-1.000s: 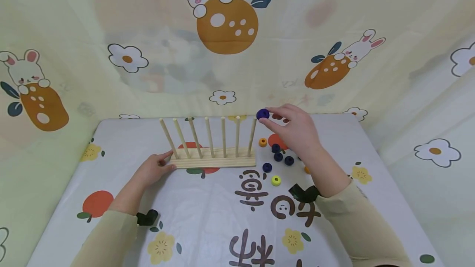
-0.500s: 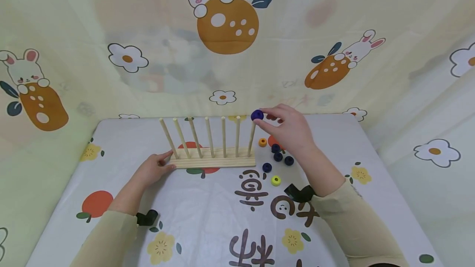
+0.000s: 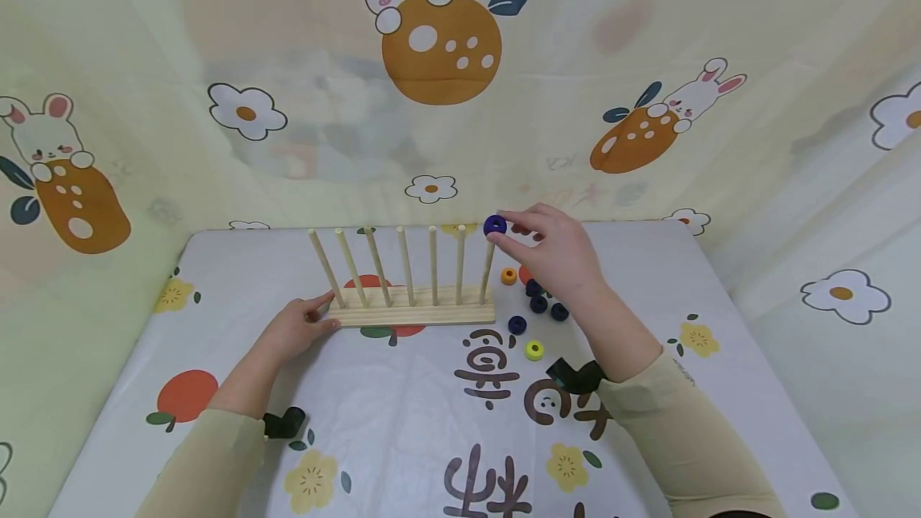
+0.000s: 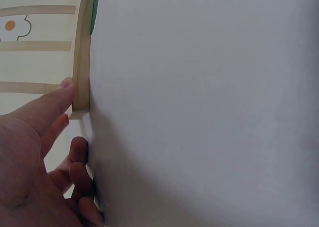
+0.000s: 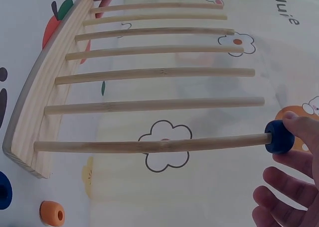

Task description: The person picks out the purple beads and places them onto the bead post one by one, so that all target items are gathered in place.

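A wooden peg rack [image 3: 417, 315] with several upright rods stands at the far middle of the table. My left hand [image 3: 297, 331] grips the left end of its base; in the left wrist view the thumb [image 4: 52, 102] lies against the wood, with a finger partly hidden behind. My right hand [image 3: 557, 250] pinches a dark blue bead [image 3: 494, 225] between thumb and forefinger at the top of the rightmost rod [image 3: 487, 272]. In the right wrist view, that rod's tip meets the hole side of the blue bead [image 5: 279, 137]; how far it reaches inside is hidden.
Right of the rack lie several dark blue beads [image 3: 538, 304], an orange bead [image 3: 508, 276] and a yellow-green bead [image 3: 534, 350]. A printed white cloth [image 3: 403, 422] covers the table, and a patterned curtain [image 3: 324, 182] hangs behind it.
My right hand has moved left with the blue bead, from beside the rightmost rod to its top. The left hand and rack have stayed in place.
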### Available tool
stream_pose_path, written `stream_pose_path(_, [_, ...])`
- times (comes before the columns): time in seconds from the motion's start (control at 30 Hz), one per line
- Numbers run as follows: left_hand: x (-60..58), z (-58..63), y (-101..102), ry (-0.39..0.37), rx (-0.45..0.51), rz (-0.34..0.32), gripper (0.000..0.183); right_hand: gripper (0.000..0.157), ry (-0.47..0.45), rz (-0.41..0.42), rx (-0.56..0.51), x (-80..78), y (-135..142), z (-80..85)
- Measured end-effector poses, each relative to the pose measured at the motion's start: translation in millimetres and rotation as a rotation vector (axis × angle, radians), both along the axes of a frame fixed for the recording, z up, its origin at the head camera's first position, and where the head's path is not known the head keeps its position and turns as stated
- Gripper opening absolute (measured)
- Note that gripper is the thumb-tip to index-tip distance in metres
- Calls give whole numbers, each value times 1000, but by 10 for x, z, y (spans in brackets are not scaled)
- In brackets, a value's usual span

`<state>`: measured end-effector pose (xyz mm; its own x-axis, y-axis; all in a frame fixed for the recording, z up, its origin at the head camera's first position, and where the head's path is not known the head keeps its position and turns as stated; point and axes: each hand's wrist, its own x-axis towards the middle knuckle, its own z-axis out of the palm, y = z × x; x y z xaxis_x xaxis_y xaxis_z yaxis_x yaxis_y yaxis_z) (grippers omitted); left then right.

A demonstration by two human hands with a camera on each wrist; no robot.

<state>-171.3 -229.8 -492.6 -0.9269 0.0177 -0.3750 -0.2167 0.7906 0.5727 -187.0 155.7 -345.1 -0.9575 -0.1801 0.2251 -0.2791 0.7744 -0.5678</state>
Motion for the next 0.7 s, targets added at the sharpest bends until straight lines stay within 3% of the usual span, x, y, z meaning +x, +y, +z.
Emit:
stream_pose_path(0.43, [5,-6,-5,5,-7,-7,70,50,-8,-7,33,12,-17,6])
stream_pose_path(0.7, [-10,-19,-10,0,-2,-8,70,48,20,19,-5,11,1,8])
